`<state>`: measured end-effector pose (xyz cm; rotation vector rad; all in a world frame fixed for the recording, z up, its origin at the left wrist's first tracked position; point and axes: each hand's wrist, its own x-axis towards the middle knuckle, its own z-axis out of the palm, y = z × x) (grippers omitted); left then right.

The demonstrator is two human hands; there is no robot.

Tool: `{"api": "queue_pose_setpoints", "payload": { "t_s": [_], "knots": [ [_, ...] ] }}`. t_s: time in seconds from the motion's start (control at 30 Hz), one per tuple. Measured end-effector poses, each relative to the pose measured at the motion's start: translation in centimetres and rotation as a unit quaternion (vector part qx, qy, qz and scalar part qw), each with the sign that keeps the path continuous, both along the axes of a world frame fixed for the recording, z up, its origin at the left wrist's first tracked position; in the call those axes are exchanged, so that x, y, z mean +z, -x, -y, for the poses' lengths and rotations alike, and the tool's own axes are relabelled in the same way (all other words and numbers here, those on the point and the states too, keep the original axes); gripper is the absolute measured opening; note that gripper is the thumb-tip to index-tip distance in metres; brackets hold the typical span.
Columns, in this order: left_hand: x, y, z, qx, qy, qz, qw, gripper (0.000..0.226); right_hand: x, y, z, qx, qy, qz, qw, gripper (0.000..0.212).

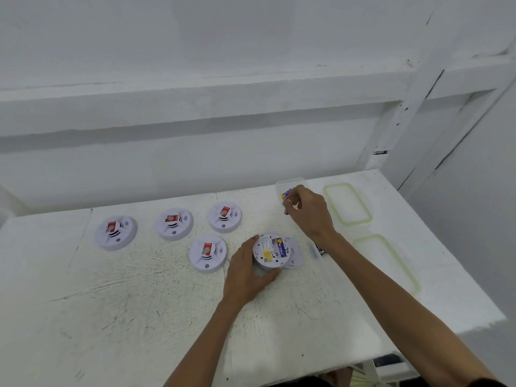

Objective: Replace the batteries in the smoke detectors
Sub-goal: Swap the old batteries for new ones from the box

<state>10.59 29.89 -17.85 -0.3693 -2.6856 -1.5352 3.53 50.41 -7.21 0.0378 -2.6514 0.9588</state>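
My left hand (245,277) grips an upturned white smoke detector (272,251) on the table, its back facing up with one purple battery (280,246) seated in the compartment. Its round cover (296,258) lies partly under it on the right. My right hand (310,212) reaches into a clear plastic container (290,182) at the back and pinches a purple and yellow battery (286,194). Several more detectors lie face up with red stickers: one at the far left (115,233), one behind the middle (174,223), one further right (225,217) and one in front (208,253).
Two clear lids with green rims lie on the right of the white table (139,289): one at the back (347,203), one nearer (388,261). A second clear container (317,250) with dark batteries sits under my right forearm. A white wall and beams stand behind.
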Motion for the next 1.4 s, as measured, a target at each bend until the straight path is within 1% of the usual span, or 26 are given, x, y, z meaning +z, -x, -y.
{"api": "queue_pose_setpoints", "payload": {
  "t_s": [0.07, 0.13, 0.27, 0.37, 0.63, 0.73, 0.83, 0.9, 0.97, 1.07, 1.13, 1.23, 1.33, 1.4],
  "knots": [
    [0.3, -0.2, 0.0, 0.002, -0.007, -0.010, 1.000, 0.082, -0.3, -1.3, 0.7, 0.009, 0.014, 0.003, 1.000, 0.013],
    [0.1, -0.3, 0.1, 0.001, -0.018, -0.011, 1.000, 0.083, -1.1, -2.7, 1.4, 0.027, 0.008, 0.008, 1.000, 0.013],
    [-0.4, -0.2, 0.0, 0.005, -0.019, -0.003, 1.000, 0.093, -2.8, -5.5, 2.5, 0.066, -0.042, 0.018, 0.997, 0.014],
    [-0.3, -0.3, 0.0, 0.000, -0.022, -0.006, 1.000, 0.091, -3.9, -6.9, 2.8, 0.095, -0.074, 0.022, 0.993, 0.015],
    [-0.4, -0.4, 0.2, -0.006, -0.012, -0.011, 1.000, 0.093, -4.2, -8.8, 2.3, 0.137, -0.079, 0.041, 0.987, 0.016],
    [-0.1, -0.5, 0.1, -0.011, -0.012, -0.013, 1.000, 0.087, -4.5, -8.9, 1.7, 0.154, -0.072, 0.049, 0.984, 0.017],
    [-0.1, -0.5, 0.1, -0.008, -0.020, -0.012, 1.000, 0.086, -4.6, -8.5, 1.5, 0.164, -0.069, 0.050, 0.983, 0.018],
    [0.0, -0.5, 0.2, -0.006, -0.024, -0.006, 1.000, 0.085, -4.4, -7.8, 1.4, 0.153, -0.047, 0.082, 0.984, 0.026],
    [0.1, -0.4, 0.2, 0.000, -0.033, -0.002, 0.999, 0.082, -3.9, -7.0, 1.4, 0.134, -0.020, 0.133, 0.982, 0.039],
    [0.0, -0.2, 0.1, 0.008, -0.039, 0.005, 0.999, 0.082, -3.1, -5.6, 1.2, 0.119, 0.018, 0.226, 0.967, 0.064],
    [0.0, -0.2, 0.0, 0.008, -0.040, 0.011, 0.999, 0.084, -2.9, -4.9, 1.1, 0.118, 0.038, 0.268, 0.955, 0.073],
    [0.1, -0.2, 0.0, 0.013, -0.035, 0.023, 0.999, 0.087, -2.8, -4.1, 1.1, 0.111, 0.031, 0.284, 0.952, 0.074],
    [-0.2, -0.1, 0.0, 0.014, -0.033, 0.029, 0.999, 0.098, -2.4, -3.8, 1.1, 0.103, 0.036, 0.286, 0.952, 0.068],
    [-0.3, -0.1, 0.1, 0.012, -0.038, 0.025, 0.999, 0.098, -2.2, -3.8, 1.2, 0.101, 0.040, 0.290, 0.951, 0.067]
  ]
}}
